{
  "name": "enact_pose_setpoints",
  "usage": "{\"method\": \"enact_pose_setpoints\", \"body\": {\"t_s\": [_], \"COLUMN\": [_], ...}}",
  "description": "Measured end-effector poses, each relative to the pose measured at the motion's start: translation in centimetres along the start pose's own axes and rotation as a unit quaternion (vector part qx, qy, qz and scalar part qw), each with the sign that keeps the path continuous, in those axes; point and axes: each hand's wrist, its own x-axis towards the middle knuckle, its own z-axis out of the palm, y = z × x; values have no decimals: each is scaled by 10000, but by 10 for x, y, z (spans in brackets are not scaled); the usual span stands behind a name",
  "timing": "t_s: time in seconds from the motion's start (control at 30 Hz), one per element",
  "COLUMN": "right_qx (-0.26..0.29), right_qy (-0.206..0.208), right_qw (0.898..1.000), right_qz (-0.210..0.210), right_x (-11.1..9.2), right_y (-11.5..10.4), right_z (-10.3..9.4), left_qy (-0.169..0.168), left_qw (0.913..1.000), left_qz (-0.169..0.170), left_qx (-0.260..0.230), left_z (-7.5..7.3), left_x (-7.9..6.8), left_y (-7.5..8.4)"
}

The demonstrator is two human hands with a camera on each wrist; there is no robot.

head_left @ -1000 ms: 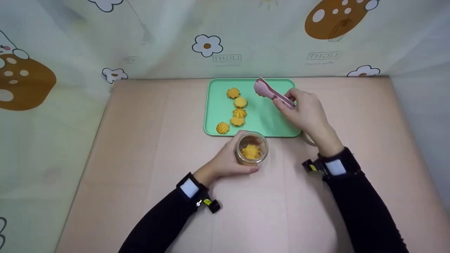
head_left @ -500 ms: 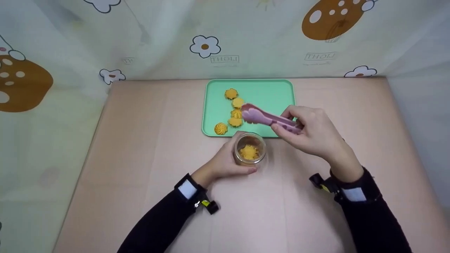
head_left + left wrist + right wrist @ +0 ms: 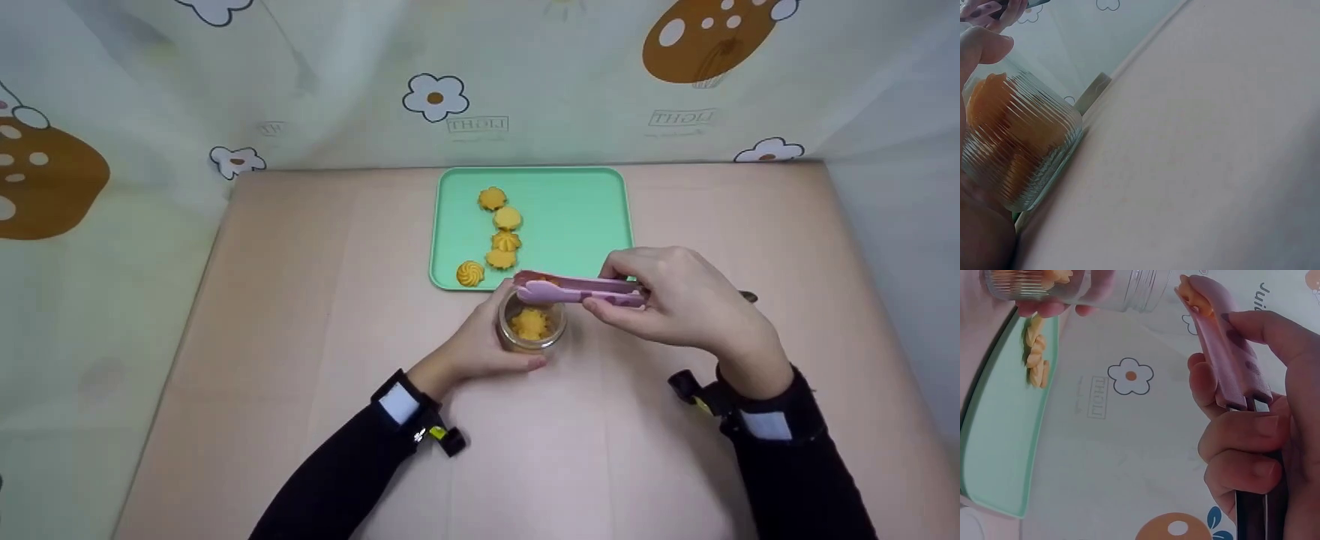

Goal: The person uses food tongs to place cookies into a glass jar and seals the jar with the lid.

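Note:
My left hand (image 3: 478, 341) grips a glass jar (image 3: 556, 337) upright near the tray's front edge. Several yellow cookies (image 3: 529, 324) lie inside it; the left wrist view shows them through the jar's ribbed wall (image 3: 1050, 107). My right hand (image 3: 686, 304) holds pink-tipped tongs (image 3: 592, 292) over the jar's mouth, with the thumb and fingers around the arms. Between the tong tips a single cookie (image 3: 1199, 301) is pinched, clear in the right wrist view. From above, the tong heads overlap the far side of the jar rim.
Behind the jar lies a green tray (image 3: 577, 214). On its left half sit several cookies (image 3: 507, 219), most in a column, with a swirled cookie (image 3: 470, 274) at the front left corner. A patterned curtain (image 3: 337, 90) rises along the table's back edge.
My right hand has brought the tongs from above the tray down toward me and left, over the jar's mouth. My left hand and the jar have stayed in place.

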Motion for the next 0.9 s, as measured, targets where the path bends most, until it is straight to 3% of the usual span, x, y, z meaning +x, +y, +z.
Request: {"method": "enact_pose_setpoints", "body": {"t_s": [0.57,0.9], "right_qx": [-359,-498], "right_qy": [-484,-428], "right_qw": [9980,9974], "right_qz": [-169,-309], "right_x": [0,0], "right_y": [-11,-12], "right_z": [5,8], "left_qy": [-113,-119], "left_qw": [9993,9986], "left_qz": [118,232], "left_qx": [-325,-468], "left_z": [0,0], "left_x": [-1,1], "left_y": [-1,-2]}}
